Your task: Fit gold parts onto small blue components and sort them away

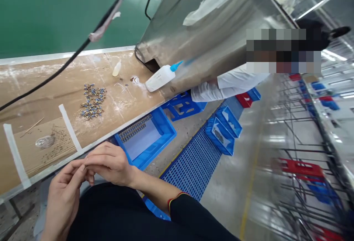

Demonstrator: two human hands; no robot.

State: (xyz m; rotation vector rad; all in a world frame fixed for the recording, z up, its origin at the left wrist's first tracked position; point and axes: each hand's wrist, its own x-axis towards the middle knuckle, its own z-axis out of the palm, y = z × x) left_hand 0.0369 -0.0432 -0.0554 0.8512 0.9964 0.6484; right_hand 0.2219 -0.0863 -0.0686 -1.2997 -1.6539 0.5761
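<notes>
Close to my body, just past the table's front edge, the fingertips of my left hand (65, 191) and my right hand (110, 161) meet in a pinch. Whatever lies between them is hidden or too small to name. Beyond my hands, a pile of small metal parts with blue bits (93, 104) rests on the brown-covered table (66, 75). Nearer, on a taped cardboard sheet (59, 126), sit a small clear round dish (45, 142), scattered tiny dark pieces (56, 145) and a thin wooden stick (32, 126).
A white bottle with a blue nozzle (160, 78) lies by a metal panel (199, 30); a small bottle (116, 69) is nearby. At my right, a blue bin (163, 136) holds rows of parts (135, 128). A black cable (69, 62) crosses above. A co-worker's white sleeve (238, 82) shows beyond.
</notes>
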